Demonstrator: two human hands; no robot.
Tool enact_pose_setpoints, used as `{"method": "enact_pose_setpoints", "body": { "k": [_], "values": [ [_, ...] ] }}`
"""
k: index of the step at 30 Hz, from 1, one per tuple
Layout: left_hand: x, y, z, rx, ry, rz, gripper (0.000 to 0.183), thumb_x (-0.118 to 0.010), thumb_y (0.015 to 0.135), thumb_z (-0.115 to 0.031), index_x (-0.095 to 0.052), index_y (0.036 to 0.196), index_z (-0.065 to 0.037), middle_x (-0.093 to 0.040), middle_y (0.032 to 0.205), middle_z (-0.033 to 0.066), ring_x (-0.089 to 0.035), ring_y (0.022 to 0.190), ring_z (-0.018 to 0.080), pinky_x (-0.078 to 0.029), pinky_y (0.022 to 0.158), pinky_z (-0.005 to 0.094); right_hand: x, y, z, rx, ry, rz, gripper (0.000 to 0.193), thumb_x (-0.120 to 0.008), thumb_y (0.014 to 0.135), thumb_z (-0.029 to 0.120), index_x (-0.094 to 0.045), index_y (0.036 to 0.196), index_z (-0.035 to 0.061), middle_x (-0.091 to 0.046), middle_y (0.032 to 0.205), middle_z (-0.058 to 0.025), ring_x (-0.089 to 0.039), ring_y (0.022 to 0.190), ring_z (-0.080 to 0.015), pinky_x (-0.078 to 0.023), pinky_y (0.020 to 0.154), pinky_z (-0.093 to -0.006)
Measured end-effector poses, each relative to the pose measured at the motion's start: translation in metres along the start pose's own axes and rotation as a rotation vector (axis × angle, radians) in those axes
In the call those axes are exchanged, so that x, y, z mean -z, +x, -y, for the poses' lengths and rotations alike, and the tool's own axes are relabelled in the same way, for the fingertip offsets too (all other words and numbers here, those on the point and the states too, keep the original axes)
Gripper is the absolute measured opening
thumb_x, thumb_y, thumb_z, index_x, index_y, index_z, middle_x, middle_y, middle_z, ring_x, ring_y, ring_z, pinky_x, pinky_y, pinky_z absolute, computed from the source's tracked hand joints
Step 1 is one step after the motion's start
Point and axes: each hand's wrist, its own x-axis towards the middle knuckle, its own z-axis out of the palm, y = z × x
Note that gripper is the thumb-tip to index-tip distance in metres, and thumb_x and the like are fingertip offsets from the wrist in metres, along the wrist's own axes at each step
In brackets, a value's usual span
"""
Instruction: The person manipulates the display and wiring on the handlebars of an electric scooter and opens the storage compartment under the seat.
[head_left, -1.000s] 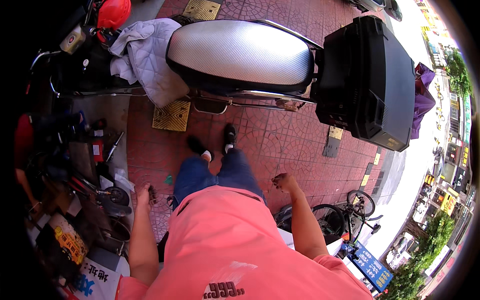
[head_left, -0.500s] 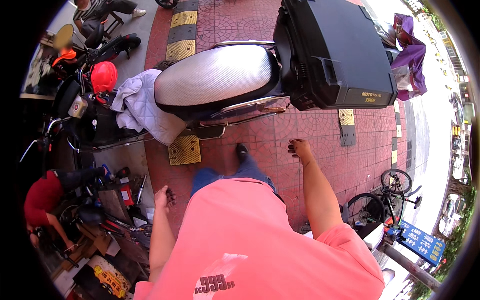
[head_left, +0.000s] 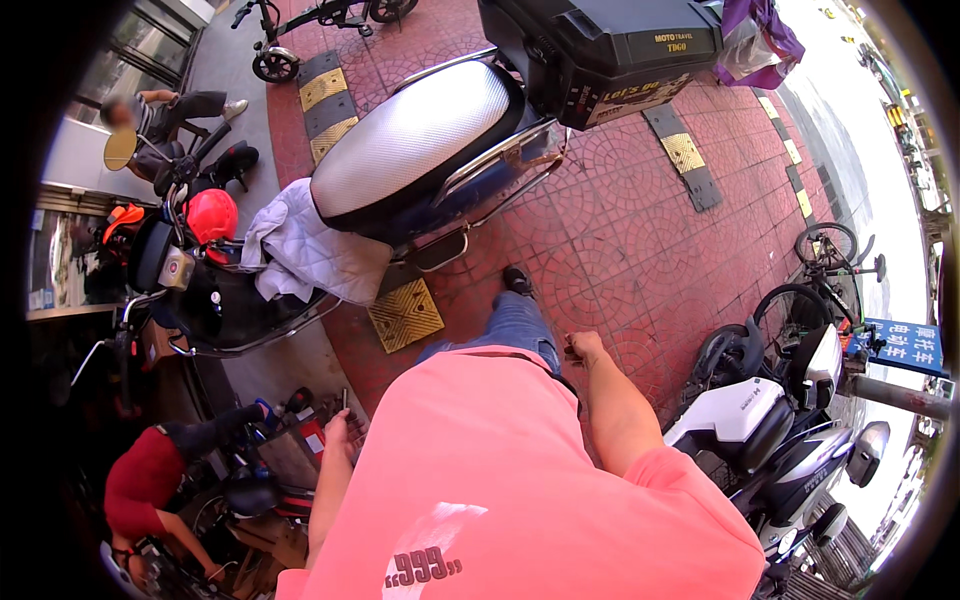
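My left hand (head_left: 343, 432) hangs at my left side with its fingers loosely apart, seen edge-on. A thin grey object (head_left: 346, 399) shows just beyond its fingertips; whether they touch cannot be made out. Low beside my right hip, my right hand (head_left: 580, 347) has loosely bent fingers and nothing visible in it. Ahead of me stands a scooter with a silver-covered seat (head_left: 420, 135), a black top box (head_left: 610, 55) at its right end and a pale quilted cover (head_left: 310, 240) draped toward its front. Neither hand touches it.
Yellow-black ramp blocks (head_left: 406, 315) lie on the red paving (head_left: 600, 220). Parked scooters (head_left: 745, 420) and a bicycle (head_left: 830, 270) stand at right. A person in red (head_left: 150, 485) bends over at lower left; another person (head_left: 180, 110) sits at upper left. A red helmet (head_left: 212, 215) rests on the scooter.
My view has turned, so the scooter looks tilted and the parked scooters at right have come into sight. My legs have stepped, and my right hand has drawn closer to my hip.
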Motion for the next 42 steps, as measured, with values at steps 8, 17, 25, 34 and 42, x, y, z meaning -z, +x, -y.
{"method": "enact_pose_setpoints", "body": {
  "k": [8, 17, 25, 34, 42],
  "values": [
    [0.013, 0.000, 0.009, -0.039, 0.030, 0.018, 0.026, -0.065, 0.097, -0.036, -0.060, 0.102, -0.011, -0.068, 0.092, 0.0098, -0.066, 0.076, 0.0267, -0.055, 0.064, 0.0440, -0.026, -0.026, -0.102, -0.110, 0.153, -0.008, 0.020, -0.068, 0.095, 0.025, -0.073, 0.098, 0.0052, -0.073, 0.082, -0.0121, -0.069, 0.063, -0.0274, -0.052, 0.053, -0.0430],
    [-0.002, 0.027, 0.015, -0.006, -0.073, 0.076, 0.024, -0.062, 0.100, -0.034, -0.060, 0.103, -0.010, -0.067, 0.083, 0.0077, -0.065, 0.071, 0.0243, -0.054, 0.061, 0.0425, -0.038, -0.044, -0.003, 0.196, 0.140, 0.043, 0.026, -0.067, 0.096, 0.024, -0.070, 0.110, 0.0015, -0.073, 0.089, -0.0103, -0.069, 0.067, -0.0225, -0.046, 0.055, -0.0385],
    [0.030, 0.024, 0.040, 0.029, -0.073, 0.043, 0.023, -0.059, 0.100, -0.035, -0.061, 0.101, -0.013, -0.066, 0.083, 0.0058, -0.064, 0.072, 0.0245, -0.053, 0.062, 0.0434, -0.044, -0.070, 0.049, 0.290, 0.089, 0.028, 0.029, -0.067, 0.096, 0.023, -0.066, 0.114, 0.0001, -0.072, 0.089, -0.0122, -0.069, 0.064, -0.0216, -0.048, 0.054, -0.0368],
    [0.032, 0.033, 0.052, 0.089, -0.159, -0.021, 0.019, -0.056, 0.100, -0.030, -0.063, 0.105, -0.013, -0.064, 0.082, 0.0039, -0.063, 0.069, 0.0227, -0.053, 0.061, 0.0438, -0.040, -0.084, 0.032, 0.198, -0.085, 0.002, 0.020, -0.069, 0.092, 0.020, -0.070, 0.097, 0.0005, -0.067, 0.074, -0.0077, -0.063, 0.055, -0.0199, -0.043, 0.046, -0.0353],
    [0.003, 0.035, 0.046, 0.139, -0.263, -0.063, 0.015, -0.062, 0.097, -0.024, -0.063, 0.105, -0.011, -0.063, 0.082, 0.0052, -0.063, 0.063, 0.0230, -0.052, 0.053, 0.0438, -0.013, -0.075, 0.043, 0.167, -0.095, 0.065, 0.031, -0.067, 0.096, 0.025, -0.068, 0.117, 0.0028, -0.072, 0.089, -0.0099, -0.069, 0.067, -0.0210, -0.050, 0.058, -0.0386]
  ]
}}
